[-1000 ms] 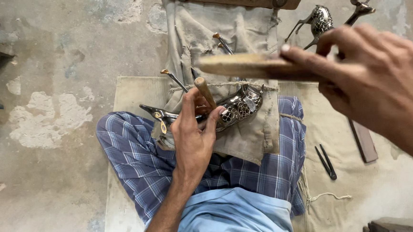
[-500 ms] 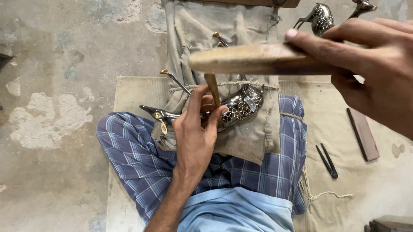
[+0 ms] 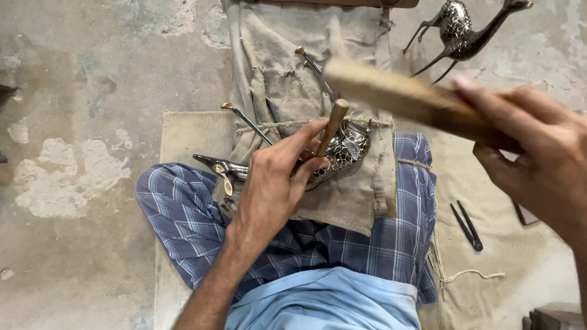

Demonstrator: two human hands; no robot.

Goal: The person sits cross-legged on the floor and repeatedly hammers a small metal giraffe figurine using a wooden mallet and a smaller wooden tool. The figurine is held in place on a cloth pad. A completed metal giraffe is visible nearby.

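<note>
Gripping chisel left hand, right hand clutching seemingly wooden mallet

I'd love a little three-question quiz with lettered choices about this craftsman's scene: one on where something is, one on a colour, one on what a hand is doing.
1. Where does the finished metal deer stand?
A. on the person's lap
B. on the floor at the upper right
C. inside a box

2. What colour is the checked cloth over the legs?
A. blue
B. red
C. yellow

3. What is the left hand doing?
A. resting flat on the floor
B. hanging empty
C. gripping a wooden-handled tool

Answers: 1 B, the deer stands on bare concrete. 2 A, the checks are blue. 3 C, the fingers wrap the handle against the metal figure on the lap.
</note>
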